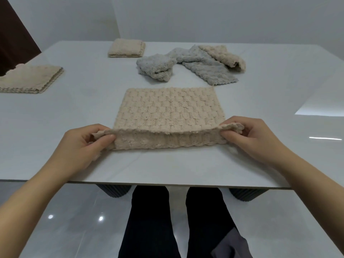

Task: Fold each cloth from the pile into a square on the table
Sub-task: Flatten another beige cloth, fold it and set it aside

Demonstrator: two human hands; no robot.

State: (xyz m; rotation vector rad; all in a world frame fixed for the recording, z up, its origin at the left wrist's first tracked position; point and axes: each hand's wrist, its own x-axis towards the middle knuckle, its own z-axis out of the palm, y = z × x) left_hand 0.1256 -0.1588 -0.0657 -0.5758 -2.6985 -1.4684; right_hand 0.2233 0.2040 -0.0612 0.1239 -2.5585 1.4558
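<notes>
A beige textured cloth [170, 108] lies spread flat on the white table [83, 112] in front of me. Its near edge is lifted off the table and turned up. My left hand [83, 144] pinches the near left corner between thumb and fingers. My right hand [255, 138] pinches the near right corner the same way. Behind the cloth lies the loose pile: a crumpled grey cloth [155, 67], a long grey cloth [204, 66] and a beige cloth [224, 55] draped over it.
A folded beige square [126, 48] sits at the far middle of the table. A stack of folded beige cloths [29, 79] lies at the left edge. The table's near edge [167, 184] runs just below my wrists, with my legs under it.
</notes>
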